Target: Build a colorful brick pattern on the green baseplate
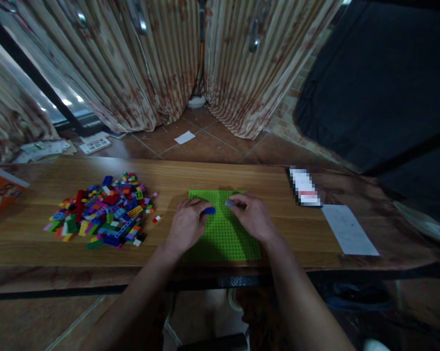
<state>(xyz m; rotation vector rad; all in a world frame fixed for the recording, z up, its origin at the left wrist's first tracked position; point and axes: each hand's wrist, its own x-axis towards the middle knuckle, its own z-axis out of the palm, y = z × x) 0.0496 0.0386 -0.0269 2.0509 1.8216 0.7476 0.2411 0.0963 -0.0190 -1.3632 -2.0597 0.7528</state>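
A green studded baseplate (225,239) lies on the wooden table below both hands. Over its left part, my left hand (190,222) pinches a blue toy brick (209,210) between thumb and fingers. Across from it, my right hand (252,214) holds a small grey toy brick (229,203) at its fingertips. The two bricks are apart, with a gap of bare green studs between them. Whether either brick touches the plate I cannot tell.
Left of the plate spreads a heap of mixed coloured bricks (110,209), with a small red and white piece (157,219) beside it. An orange package (0,190) stands at the far left. Rightward lie a phone (304,186) and a white paper sheet (350,229).
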